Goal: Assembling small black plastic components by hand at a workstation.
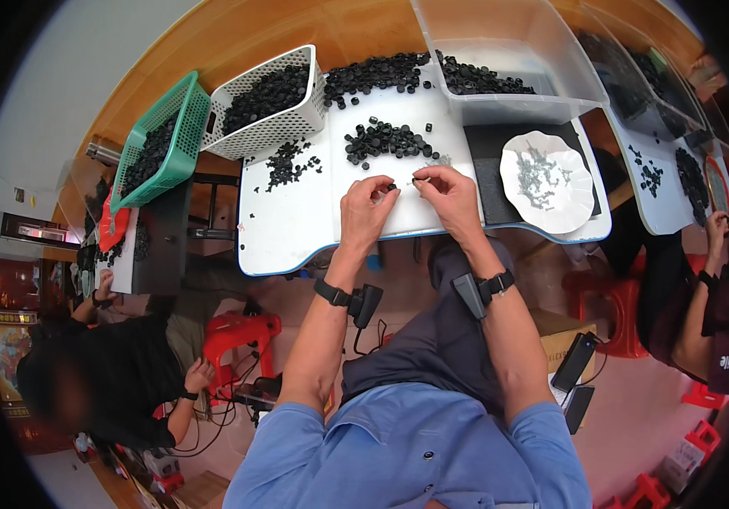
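My left hand (366,209) pinches a small black round cap (392,187) between thumb and forefinger. Close beside it, my right hand (451,202) has its thumb and forefinger pressed together; whatever is between them is too small to name. Both hands hover over the near edge of the white table (314,216). Just beyond them lies a loose pile of black caps (388,142), with a few small clear pieces (441,159) at its right end. A white scalloped plate (581,199) on the right holds many small greyish translucent parts (541,176).
Black caps fill a white basket (250,140) and a green basket (148,178) at the left. Small black pieces (284,165) lie before the white one. A clear plastic bin (526,106) stands at the back. Co-workers sit left (101,382) and right (695,322).
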A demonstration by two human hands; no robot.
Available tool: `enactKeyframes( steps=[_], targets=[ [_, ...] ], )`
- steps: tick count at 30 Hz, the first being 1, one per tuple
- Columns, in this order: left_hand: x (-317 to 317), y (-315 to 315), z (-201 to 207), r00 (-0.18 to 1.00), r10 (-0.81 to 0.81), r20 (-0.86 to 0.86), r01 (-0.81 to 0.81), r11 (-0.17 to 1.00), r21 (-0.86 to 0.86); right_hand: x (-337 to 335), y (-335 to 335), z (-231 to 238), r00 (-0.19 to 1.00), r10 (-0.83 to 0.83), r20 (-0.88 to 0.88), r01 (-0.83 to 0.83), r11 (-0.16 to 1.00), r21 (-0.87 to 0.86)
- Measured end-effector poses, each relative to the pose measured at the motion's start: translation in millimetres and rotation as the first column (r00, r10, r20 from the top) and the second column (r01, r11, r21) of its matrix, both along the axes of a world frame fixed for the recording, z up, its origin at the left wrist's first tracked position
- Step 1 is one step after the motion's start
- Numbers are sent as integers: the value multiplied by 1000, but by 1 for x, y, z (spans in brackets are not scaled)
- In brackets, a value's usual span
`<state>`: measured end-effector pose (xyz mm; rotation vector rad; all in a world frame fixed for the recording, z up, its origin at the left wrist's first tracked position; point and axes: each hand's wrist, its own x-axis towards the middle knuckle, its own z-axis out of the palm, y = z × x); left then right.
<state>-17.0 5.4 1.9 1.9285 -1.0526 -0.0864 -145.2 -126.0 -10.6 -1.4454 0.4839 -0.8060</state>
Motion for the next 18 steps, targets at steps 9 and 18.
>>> enactKeyframes(
  steps=[9,18],
  targets=[
    [-4,-2,-4,1000,20,6,-20,999,-40,0,2,-2,994,-70,-83,59,991,-120],
    [41,-13,13,968,70,239,-64,997,-34,-1,2,2,995,-53,-86,43,992,-120]
  ],
)
